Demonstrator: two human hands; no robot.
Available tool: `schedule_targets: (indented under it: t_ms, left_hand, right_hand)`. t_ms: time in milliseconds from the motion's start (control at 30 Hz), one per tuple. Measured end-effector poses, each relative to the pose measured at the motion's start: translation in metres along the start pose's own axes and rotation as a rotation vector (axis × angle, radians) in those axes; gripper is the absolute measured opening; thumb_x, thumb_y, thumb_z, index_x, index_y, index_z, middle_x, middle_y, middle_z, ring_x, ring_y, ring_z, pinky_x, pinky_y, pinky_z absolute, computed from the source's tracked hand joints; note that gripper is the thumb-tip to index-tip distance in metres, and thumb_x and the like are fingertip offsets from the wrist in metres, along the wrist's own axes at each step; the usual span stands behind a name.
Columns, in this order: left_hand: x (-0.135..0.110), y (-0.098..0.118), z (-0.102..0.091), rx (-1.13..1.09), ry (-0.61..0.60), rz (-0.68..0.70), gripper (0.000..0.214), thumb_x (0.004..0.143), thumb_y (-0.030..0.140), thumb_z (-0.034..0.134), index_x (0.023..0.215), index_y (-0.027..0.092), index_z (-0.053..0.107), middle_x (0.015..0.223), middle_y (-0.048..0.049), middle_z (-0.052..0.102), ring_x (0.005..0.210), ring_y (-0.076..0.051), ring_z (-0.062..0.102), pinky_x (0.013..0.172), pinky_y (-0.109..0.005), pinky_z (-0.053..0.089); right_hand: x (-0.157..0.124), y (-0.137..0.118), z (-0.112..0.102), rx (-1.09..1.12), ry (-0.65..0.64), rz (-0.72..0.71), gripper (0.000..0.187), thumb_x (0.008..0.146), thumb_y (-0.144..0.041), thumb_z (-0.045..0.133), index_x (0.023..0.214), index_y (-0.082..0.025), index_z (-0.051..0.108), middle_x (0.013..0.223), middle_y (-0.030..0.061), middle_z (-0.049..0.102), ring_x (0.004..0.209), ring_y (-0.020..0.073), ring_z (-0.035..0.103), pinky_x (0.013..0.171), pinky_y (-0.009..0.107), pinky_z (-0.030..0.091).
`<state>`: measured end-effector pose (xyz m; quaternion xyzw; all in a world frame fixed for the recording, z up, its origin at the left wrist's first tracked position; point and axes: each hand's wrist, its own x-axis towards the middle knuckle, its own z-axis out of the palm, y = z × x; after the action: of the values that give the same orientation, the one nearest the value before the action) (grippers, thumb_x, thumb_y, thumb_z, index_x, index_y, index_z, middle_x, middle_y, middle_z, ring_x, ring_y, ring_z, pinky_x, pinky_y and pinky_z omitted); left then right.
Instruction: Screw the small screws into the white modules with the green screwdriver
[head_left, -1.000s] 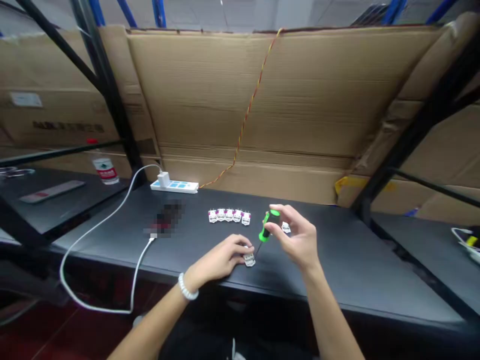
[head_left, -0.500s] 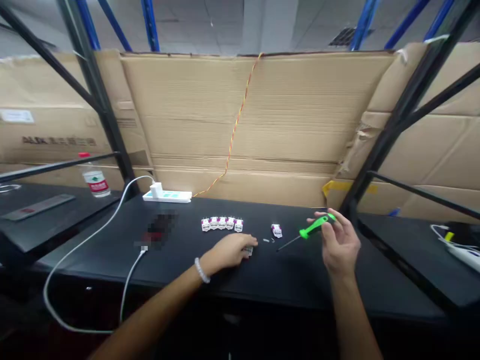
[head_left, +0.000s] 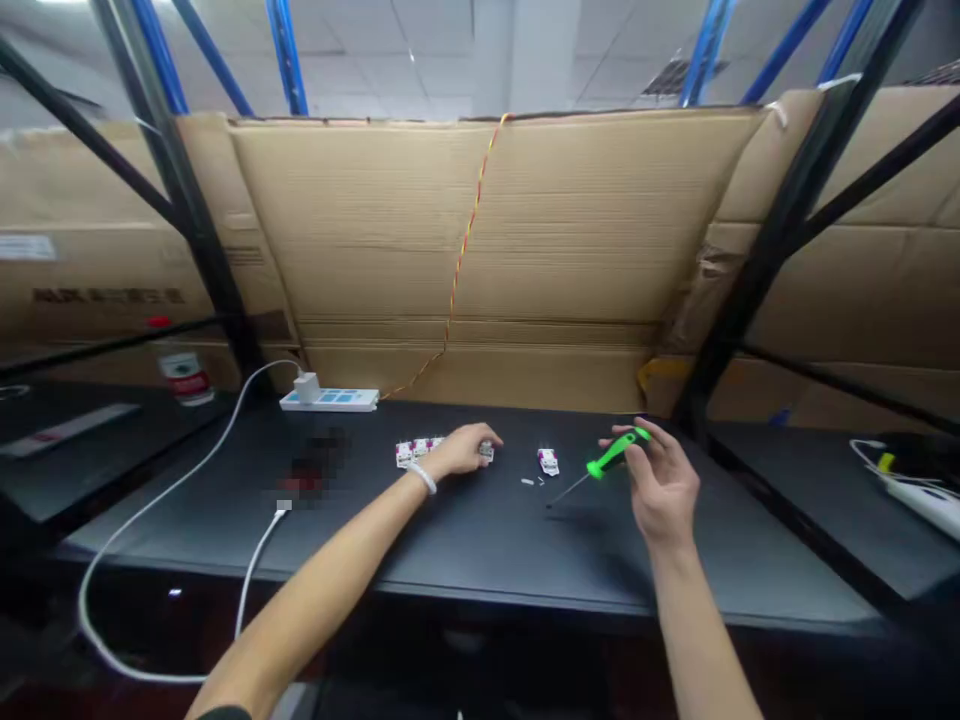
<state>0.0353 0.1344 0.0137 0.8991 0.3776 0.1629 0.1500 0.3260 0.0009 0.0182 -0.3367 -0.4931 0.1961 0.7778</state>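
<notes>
My left hand (head_left: 465,448) is closed over a small white and purple plastic part (head_left: 487,452), at the right end of a row of like parts (head_left: 409,452). The hand and wrist cover some of that row. In my right hand (head_left: 666,490), raised above the table, is a screwdriver (head_left: 619,452) with a green and black handle. Its thin shaft slants down to the left, the tip close to the tabletop. A single white and purple part (head_left: 548,461) lies between the hands, with tiny white bits (head_left: 527,482) near it.
A white power strip (head_left: 330,400) with a plugged-in charger stands at the back left. Its white cable (head_left: 161,505) loops over the black table's (head_left: 480,545) front edge. A blurred-out dark object lies at left. Cardboard (head_left: 480,230) walls the back, between black metal posts (head_left: 780,240).
My left hand has moved away from me with the small white part, up to the end of the row. My right hand still holds the screwdriver; the view has shifted slightly.
</notes>
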Motion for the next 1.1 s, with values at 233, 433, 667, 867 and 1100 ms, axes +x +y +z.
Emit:
schedule_targets:
  t_ms: [233, 433, 667, 867, 1100]
  left_hand:
    - [-0.007, -0.004, -0.012, 0.006, 0.014, 0.033, 0.048, 0.078, 0.007, 0.080, 0.123, 0.023, 0.076, 0.133, -0.0064, 0.073, 0.125, -0.026, 0.068, 0.114, -0.039, 0.048]
    - [0.009, 0.043, -0.001, 0.003, 0.014, 0.139, 0.029, 0.096, 0.021, 0.070, 0.124, 0.022, 0.077, 0.129, -0.0080, 0.072, 0.120, -0.025, 0.068, 0.111, -0.035, 0.050]
    - [0.056, 0.082, 0.025, 0.087, -0.054, 0.137, 0.029, 0.101, 0.034, 0.069, 0.124, 0.018, 0.075, 0.128, -0.0114, 0.071, 0.118, -0.030, 0.069, 0.105, -0.041, 0.056]
    - [0.076, 0.079, 0.034, 0.184, -0.157, 0.078, 0.036, 0.104, 0.037, 0.068, 0.135, 0.018, 0.064, 0.136, -0.0115, 0.065, 0.114, -0.026, 0.069, 0.096, -0.048, 0.061]
    - [0.063, 0.056, 0.017, 0.220, -0.151, 0.066, 0.037, 0.104, 0.037, 0.068, 0.135, 0.018, 0.064, 0.136, -0.0116, 0.066, 0.114, -0.027, 0.069, 0.096, -0.048, 0.061]
  right_hand:
    - [-0.001, 0.002, -0.001, 0.008, 0.012, 0.009, 0.043, 0.088, -0.038, 0.083, 0.127, -0.022, 0.071, 0.110, 0.0103, 0.080, 0.081, 0.0251, 0.082, 0.077, 0.045, 0.071]
    - [0.004, -0.001, -0.002, 0.120, 0.139, -0.002, 0.041, 0.087, -0.041, 0.083, 0.122, -0.022, 0.071, 0.101, 0.0062, 0.078, 0.075, 0.0214, 0.080, 0.074, 0.041, 0.070]
    - [0.006, -0.002, -0.008, 0.192, 0.187, 0.033, 0.040, 0.086, -0.039, 0.084, 0.121, -0.024, 0.072, 0.101, 0.0043, 0.078, 0.073, 0.0186, 0.078, 0.071, 0.036, 0.067]
    - [0.005, -0.003, -0.006, 0.198, 0.184, 0.039, 0.041, 0.085, -0.039, 0.084, 0.121, -0.023, 0.072, 0.101, 0.0045, 0.078, 0.072, 0.0183, 0.078, 0.067, 0.034, 0.066]
    - [0.005, -0.004, -0.004, 0.208, 0.181, 0.038, 0.041, 0.085, -0.040, 0.085, 0.120, -0.024, 0.073, 0.100, 0.0045, 0.078, 0.072, 0.0190, 0.078, 0.070, 0.036, 0.068]
